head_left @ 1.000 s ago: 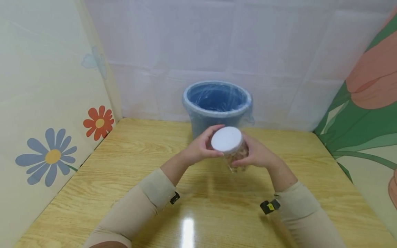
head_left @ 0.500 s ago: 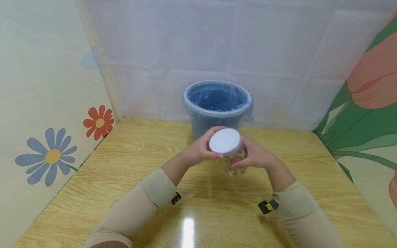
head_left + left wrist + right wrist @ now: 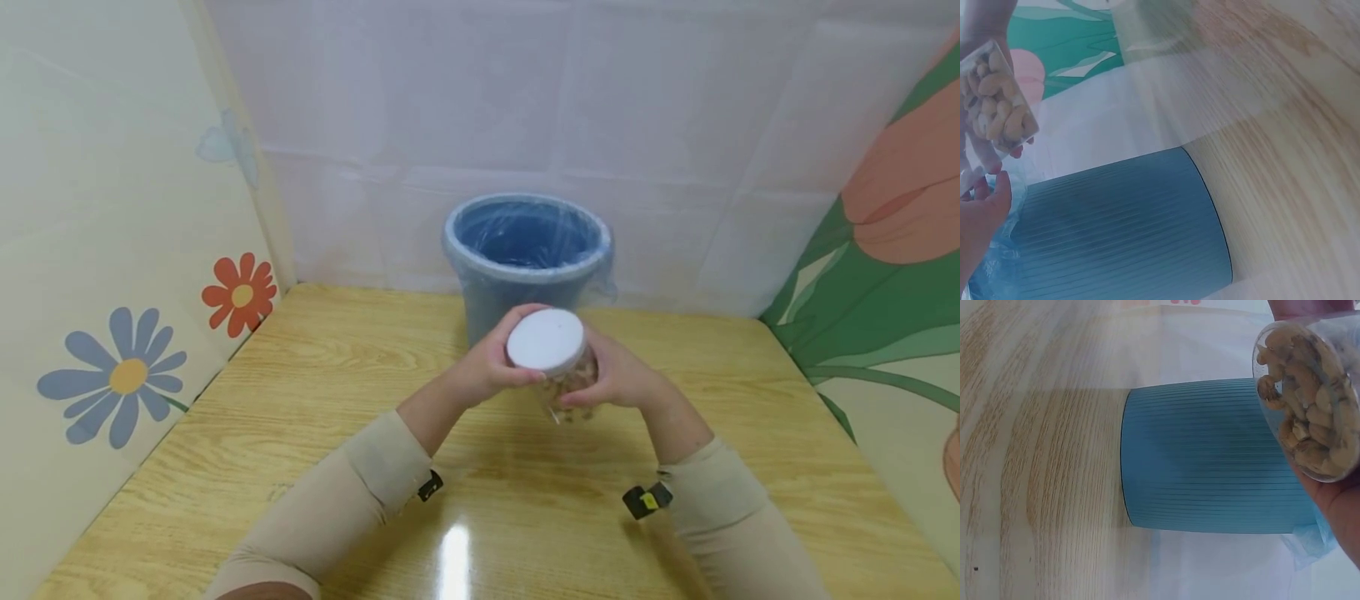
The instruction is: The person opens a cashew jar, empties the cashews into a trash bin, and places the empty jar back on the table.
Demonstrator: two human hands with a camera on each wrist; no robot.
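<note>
You've got beige long sleeves on both arms, snug & ending at the wrists. Small black clip near the left cuff (image 3: 430,486); black strap w/ yellow tag by the right cuff (image 3: 647,499). Hands bare.

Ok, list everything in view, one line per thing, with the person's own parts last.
jar: one, clear, full of pale cashews, held above the table in front of the bin
lid: one, white, on top of the jar
bin: one, blue, ribbed, with a clear liner, at the table's far edge
table: one, light wood grain, glossy
wall panels: flower prints left and right, plain white behind
left hand: one, grips the lid's rim
right hand: one, holds the jar's body
sleeves: two, beige
</note>
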